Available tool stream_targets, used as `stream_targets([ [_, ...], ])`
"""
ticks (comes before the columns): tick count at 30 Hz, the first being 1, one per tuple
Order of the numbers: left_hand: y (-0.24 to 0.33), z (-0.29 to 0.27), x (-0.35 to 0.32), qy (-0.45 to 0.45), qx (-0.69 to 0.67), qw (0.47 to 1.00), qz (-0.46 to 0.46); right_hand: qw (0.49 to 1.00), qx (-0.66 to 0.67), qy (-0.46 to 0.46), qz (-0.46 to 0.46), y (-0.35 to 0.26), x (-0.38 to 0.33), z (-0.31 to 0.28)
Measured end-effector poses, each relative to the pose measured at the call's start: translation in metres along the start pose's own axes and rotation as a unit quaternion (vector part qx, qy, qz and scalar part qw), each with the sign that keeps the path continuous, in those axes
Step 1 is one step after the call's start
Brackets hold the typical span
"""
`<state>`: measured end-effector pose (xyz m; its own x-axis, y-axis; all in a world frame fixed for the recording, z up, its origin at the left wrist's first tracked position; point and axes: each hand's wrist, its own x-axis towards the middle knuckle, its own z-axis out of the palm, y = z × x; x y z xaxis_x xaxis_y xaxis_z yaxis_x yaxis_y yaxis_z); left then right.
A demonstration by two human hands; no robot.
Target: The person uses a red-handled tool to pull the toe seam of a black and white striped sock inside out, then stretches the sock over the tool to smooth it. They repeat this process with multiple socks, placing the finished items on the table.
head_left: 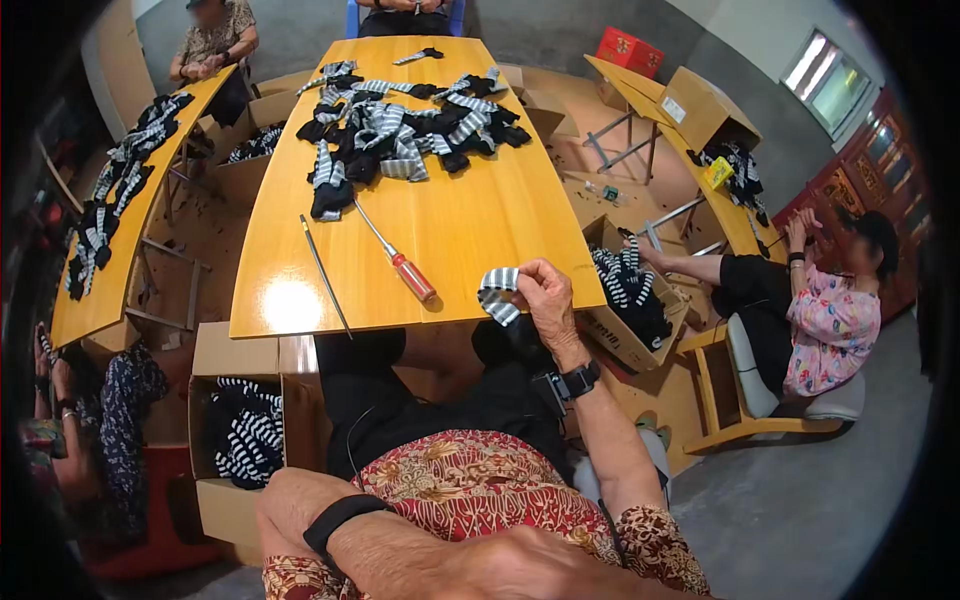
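Note:
My right hand (548, 300) pinches a grey-and-white striped sock (497, 290) at the table's near right edge. The sock hangs in a curl, and its dark end droops below the tabletop. My left hand (525, 562) is close to the camera at the bottom, its forearm bent across my chest; its fingers are out of sight. On the yellow wooden table (480, 245) lie a red-handled screwdriver (412, 276) with a long metal shaft and a thin dark rod (322, 268). Farther back spreads a heap of striped socks (385, 130) with black parts.
Cardboard boxes of black-and-white striped socks stand beside me, one at left (240, 360) and one at right (640, 345). Side tables (130, 240) carry more socks. A person (830, 320) sits at right; others sit at far left, near left and the table's far end.

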<state>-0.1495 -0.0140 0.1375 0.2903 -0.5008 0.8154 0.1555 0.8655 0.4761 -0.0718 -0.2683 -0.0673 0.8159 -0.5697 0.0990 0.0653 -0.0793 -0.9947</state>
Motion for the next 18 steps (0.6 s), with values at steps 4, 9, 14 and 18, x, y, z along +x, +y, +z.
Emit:
stream_targets([
  [4,0.022,-0.026,0.005,-0.114,0.092,0.989,-0.019,1.000,-0.006,0.000,-0.006,0.003,0.001,-0.005],
  [9,0.028,-0.058,0.000,-0.111,0.110,0.988,-0.017,0.999,0.031,0.000,0.012,-0.006,0.002,0.004],
  [14,0.011,-0.094,-0.020,0.185,0.344,0.869,-0.304,0.999,0.035,-0.028,-0.011,-0.048,-0.019,0.014],
  [18,-0.046,-0.151,-0.053,0.228,0.353,0.851,-0.314,0.996,0.010,-0.089,0.004,-0.083,-0.053,0.035],
])
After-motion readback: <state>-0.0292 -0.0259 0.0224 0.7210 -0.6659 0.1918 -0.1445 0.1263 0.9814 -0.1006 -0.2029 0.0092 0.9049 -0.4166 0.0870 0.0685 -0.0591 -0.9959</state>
